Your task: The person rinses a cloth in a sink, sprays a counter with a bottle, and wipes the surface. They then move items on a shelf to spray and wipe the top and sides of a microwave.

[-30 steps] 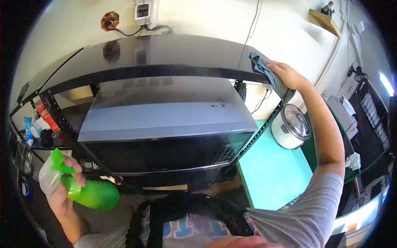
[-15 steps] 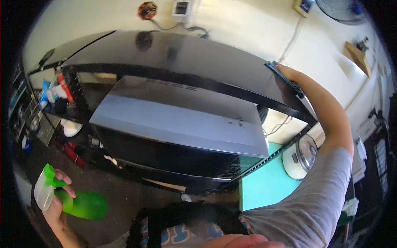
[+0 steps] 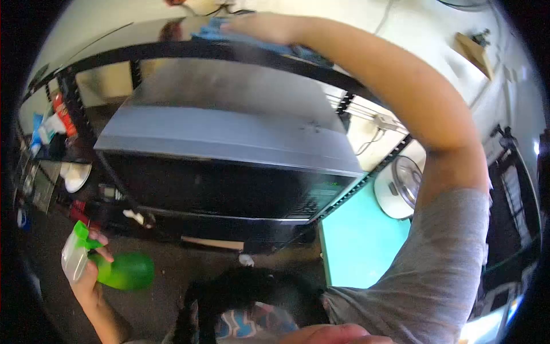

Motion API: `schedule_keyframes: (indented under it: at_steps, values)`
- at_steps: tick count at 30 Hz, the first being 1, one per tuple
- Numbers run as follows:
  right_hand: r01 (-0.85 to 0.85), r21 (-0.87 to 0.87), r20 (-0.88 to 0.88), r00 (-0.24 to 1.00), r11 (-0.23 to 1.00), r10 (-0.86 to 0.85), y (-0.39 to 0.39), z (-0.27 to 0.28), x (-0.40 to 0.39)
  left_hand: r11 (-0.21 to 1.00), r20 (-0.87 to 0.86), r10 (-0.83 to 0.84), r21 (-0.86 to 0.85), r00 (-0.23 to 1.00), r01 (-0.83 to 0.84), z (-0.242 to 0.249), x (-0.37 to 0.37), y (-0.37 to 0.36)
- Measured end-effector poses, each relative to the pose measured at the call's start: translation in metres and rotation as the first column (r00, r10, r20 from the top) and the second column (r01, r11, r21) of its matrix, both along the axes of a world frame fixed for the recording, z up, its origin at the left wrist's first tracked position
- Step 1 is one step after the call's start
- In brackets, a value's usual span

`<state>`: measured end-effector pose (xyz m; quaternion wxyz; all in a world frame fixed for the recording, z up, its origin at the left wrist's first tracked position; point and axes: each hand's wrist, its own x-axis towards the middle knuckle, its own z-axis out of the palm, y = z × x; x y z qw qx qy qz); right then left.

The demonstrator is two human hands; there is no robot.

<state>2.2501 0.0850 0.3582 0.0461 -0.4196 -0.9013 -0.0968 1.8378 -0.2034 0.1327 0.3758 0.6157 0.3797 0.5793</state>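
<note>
My right hand (image 3: 260,27) reaches up across the top of a black metal shelf (image 3: 143,49) and presses a blue cloth (image 3: 212,31) flat against its glossy top surface, near the middle. My left hand (image 3: 91,269) hangs low at the left and grips a green spray bottle (image 3: 117,270) with a white and green trigger head. A black microwave (image 3: 229,155) sits on the shelf level below the top surface.
A white rice cooker (image 3: 398,186) stands on a turquoise table (image 3: 355,241) to the right. Bottles and packets (image 3: 54,123) crowd the shelf at the left. A wooden wall ledge (image 3: 472,49) is at the upper right. Dark floor lies below.
My right hand has slid the cloth leftward from the shelf top's right corner toward its middle. The spray bottle stayed low in my left hand.
</note>
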Motion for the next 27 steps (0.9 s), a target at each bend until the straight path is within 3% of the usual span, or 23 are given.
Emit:
schedule_keyframes:
  at_steps: [1,3,5,6,7,9,10,11,12,14,15,17,19,21,23,25,27]
  values:
    - [0.091,-0.075,-0.063,0.993,0.993,-0.096,-0.068,0.011,0.016,0.999,0.009,-0.032,0.022,0.999,0.032,-0.001,0.006,0.004]
    - [0.249,-0.114,0.007,0.968,0.962,-0.25,-0.107,0.014,0.071,1.0,0.107,0.011,-0.004,0.994,-0.011,0.002,0.015,0.009]
    - [0.488,-0.133,0.003,0.87,0.862,-0.492,-0.148,0.014,0.132,0.998,0.121,-0.055,-0.029,0.991,0.059,0.009,0.023,0.013]
    - [0.527,-0.119,-0.032,0.845,0.841,-0.534,-0.155,0.009,0.183,0.997,0.117,-0.064,-0.024,0.991,0.067,0.009,0.026,0.015]
    - [0.632,-0.168,0.028,0.77,0.756,-0.637,-0.178,0.016,0.206,0.997,0.111,-0.069,-0.021,0.991,0.072,0.009,0.027,0.017]
    - [0.674,-0.044,-0.069,0.734,0.738,-0.675,-0.202,0.003,0.284,0.996,0.094,-0.087,-0.021,0.992,0.089,0.003,0.028,0.02]
    - [0.687,-0.38,-0.272,0.557,0.619,-0.785,-0.221,0.002,0.305,0.995,0.098,-0.097,-0.019,0.99,0.1,0.002,0.029,0.021]
    - [0.549,-0.684,-0.377,0.299,0.481,-0.877,-0.235,-0.004,0.317,0.994,0.098,-0.108,-0.018,0.989,0.111,0.001,0.03,0.021]
    - [0.54,-0.695,-0.376,0.291,0.475,-0.88,-0.249,-0.018,0.314,0.991,0.084,-0.137,0.011,0.987,0.137,0.002,0.031,0.021]
    - [0.502,-0.366,-0.832,0.2,0.784,-0.517,-0.273,-0.046,0.297,0.983,0.093,-0.182,-0.013,0.979,0.184,-0.006,0.024,0.023]
    - [0.488,-0.381,-0.828,0.198,0.785,-0.525,-0.273,-0.055,0.292,0.979,0.094,-0.195,-0.045,0.976,0.2,-0.007,0.019,0.025]
    - [0.605,-0.376,-0.922,-0.166,0.702,-0.35,-0.267,-0.069,0.28,0.972,0.147,-0.21,-0.072,0.967,0.222,-0.009,0.013,0.024]
    - [0.792,0.171,-0.865,0.406,0.587,-0.296,-0.255,-0.102,0.288,0.967,0.119,-0.238,-0.061,0.964,0.246,-0.006,-0.001,0.028]
    - [0.932,0.228,-0.957,0.268,0.282,-0.11,-0.227,-0.12,0.307,0.957,0.146,-0.258,-0.095,0.955,0.273,-0.006,-0.021,0.031]
    - [0.957,0.239,-0.944,0.268,0.163,-0.191,-0.235,-0.122,0.258,0.962,0.17,-0.24,-0.088,0.956,0.258,-0.015,-0.052,0.028]
    - [0.948,0.316,-0.948,0.314,-0.036,-0.048,-0.23,-0.128,0.206,0.963,0.169,-0.23,-0.106,0.959,0.249,-0.026,-0.082,0.026]
    - [0.946,0.321,-0.947,0.32,-0.044,-0.032,-0.216,-0.131,0.173,0.963,0.185,-0.216,-0.121,0.959,0.24,-0.036,-0.115,0.019]
